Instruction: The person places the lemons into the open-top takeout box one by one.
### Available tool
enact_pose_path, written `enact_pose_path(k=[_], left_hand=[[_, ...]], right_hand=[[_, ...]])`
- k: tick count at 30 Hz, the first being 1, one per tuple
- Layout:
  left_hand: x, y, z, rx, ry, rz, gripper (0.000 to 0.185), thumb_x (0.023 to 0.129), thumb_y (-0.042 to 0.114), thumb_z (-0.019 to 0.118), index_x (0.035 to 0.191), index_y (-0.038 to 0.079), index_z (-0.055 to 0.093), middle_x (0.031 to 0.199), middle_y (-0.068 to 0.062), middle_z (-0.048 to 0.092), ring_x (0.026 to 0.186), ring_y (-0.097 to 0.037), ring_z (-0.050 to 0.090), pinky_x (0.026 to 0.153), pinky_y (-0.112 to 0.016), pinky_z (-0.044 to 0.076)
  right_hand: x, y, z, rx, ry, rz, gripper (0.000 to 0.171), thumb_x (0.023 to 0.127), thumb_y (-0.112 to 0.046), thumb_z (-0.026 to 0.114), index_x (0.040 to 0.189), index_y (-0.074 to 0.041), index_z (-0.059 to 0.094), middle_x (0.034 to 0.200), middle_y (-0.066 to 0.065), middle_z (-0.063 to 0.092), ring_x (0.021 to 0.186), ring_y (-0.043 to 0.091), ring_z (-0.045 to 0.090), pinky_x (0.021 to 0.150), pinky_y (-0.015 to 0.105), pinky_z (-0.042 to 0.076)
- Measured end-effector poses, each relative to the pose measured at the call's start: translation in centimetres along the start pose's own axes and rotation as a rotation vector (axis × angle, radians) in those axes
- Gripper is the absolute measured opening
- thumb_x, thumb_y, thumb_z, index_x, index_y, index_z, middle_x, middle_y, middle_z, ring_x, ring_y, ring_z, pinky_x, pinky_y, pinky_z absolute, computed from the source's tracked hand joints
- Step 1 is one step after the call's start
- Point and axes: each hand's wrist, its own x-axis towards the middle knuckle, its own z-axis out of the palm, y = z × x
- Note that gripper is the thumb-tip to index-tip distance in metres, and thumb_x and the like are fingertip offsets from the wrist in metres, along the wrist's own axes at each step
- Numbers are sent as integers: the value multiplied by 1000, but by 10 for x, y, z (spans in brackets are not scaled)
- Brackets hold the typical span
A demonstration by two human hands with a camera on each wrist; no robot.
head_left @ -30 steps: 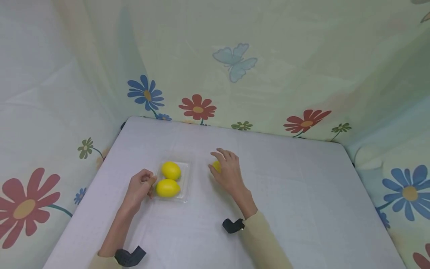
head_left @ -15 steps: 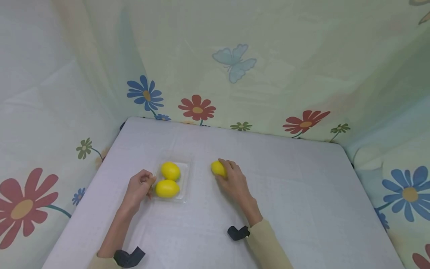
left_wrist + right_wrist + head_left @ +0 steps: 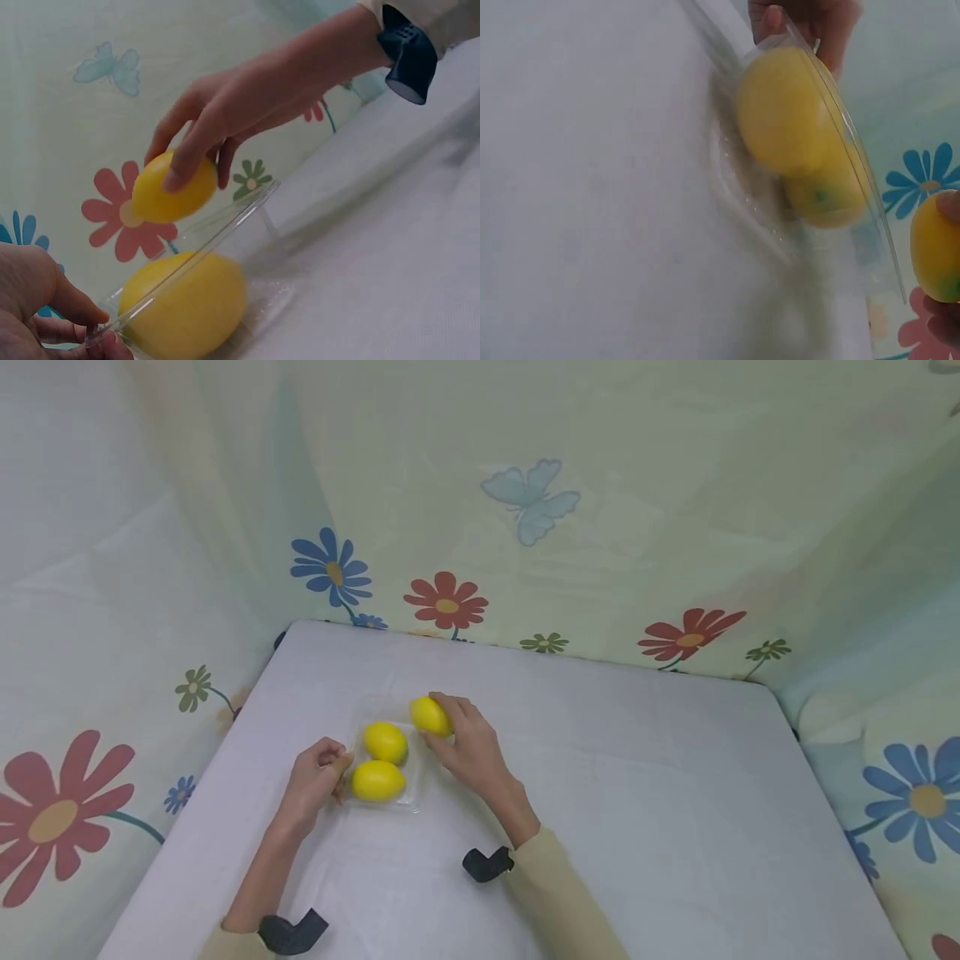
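Observation:
A clear plastic container point(image 3: 411, 789) sits on the white table with two yellow lemons in it, a rear lemon point(image 3: 386, 742) and a front lemon point(image 3: 378, 781). My left hand point(image 3: 311, 783) pinches the container's left rim between thumb and fingers, as the left wrist view shows close up. My right hand point(image 3: 474, 745) grips a third lemon point(image 3: 431, 716) with thumb and fingertips. In the left wrist view this held lemon point(image 3: 174, 187) hangs raised above the container's rim point(image 3: 217, 244). The right wrist view catches the held lemon point(image 3: 936, 247) only at its right edge.
A white cloth covers the table point(image 3: 637, 810), which ends at a flower-printed curtain point(image 3: 600, 552) behind and on both sides. Black bands with stubs, a left one point(image 3: 292, 933) and a right one point(image 3: 487, 864), stick out at both wrists.
My right hand came down on the loose lemon, took hold of it, lifted it and carried it left to the container's far right corner. The left hand stays at the rim.

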Motion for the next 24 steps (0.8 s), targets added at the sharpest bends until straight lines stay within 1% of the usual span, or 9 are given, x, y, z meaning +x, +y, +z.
enact_pose_path(k=[4, 6, 9, 11, 13, 18, 24], left_hand=[[-2, 1, 2, 0, 0, -8, 16, 102, 12, 60, 107, -2, 55, 77, -3, 51, 57, -13, 46, 48, -25, 49], [-2, 1, 3, -4, -3, -12, 16, 102, 12, 60, 106, -2, 55, 75, -2, 50, 56, -13, 46, 49, -25, 49], [-2, 1, 5, -13, -16, -14, 16, 102, 13, 60, 105, -1, 55, 74, -1, 49, 55, -13, 46, 49, -26, 49], [-3, 1, 6, -11, -21, -7, 16, 102, 13, 60, 105, -2, 55, 75, -2, 50, 55, -13, 47, 49, -26, 50], [-2, 1, 7, -5, -27, 2, 17, 102, 14, 60, 106, -2, 55, 78, -4, 53, 55, -13, 47, 49, -27, 50], [-3, 2, 5, 6, -22, 5, 18, 102, 14, 61, 108, -2, 55, 81, -5, 53, 57, -13, 47, 49, -27, 50], [-4, 0, 2, 20, -11, -1, 18, 102, 14, 61, 109, -2, 55, 83, -7, 54, 58, -12, 47, 49, -26, 51]], right_hand=[[11, -10, 14, -71, -24, -76, 57, 94, -27, 77, 144, -13, 55, 132, 13, 63, 115, 28, 64, 99, 40, 57], [13, -13, 20, -117, -27, -100, 55, 93, -28, 78, 142, -13, 56, 130, 13, 63, 113, 29, 64, 97, 39, 57], [13, -13, 24, -191, -31, -97, 54, 93, -28, 78, 141, -13, 57, 130, 12, 64, 113, 29, 62, 97, 39, 55], [12, -12, 24, -218, -28, -86, 54, 93, -28, 78, 141, -13, 57, 131, 11, 63, 114, 29, 60, 98, 40, 54], [10, -10, 23, -226, -26, -77, 55, 93, -28, 78, 141, -12, 56, 132, 12, 62, 116, 29, 59, 99, 40, 54], [6, -9, 19, -191, -20, -86, 55, 94, -28, 77, 142, -11, 56, 136, 11, 61, 119, 29, 59, 101, 40, 55], [-10, -5, 3, -179, 10, -103, 55, 92, -25, 79, 141, -10, 58, 137, 9, 62, 124, 27, 59, 104, 39, 54]])
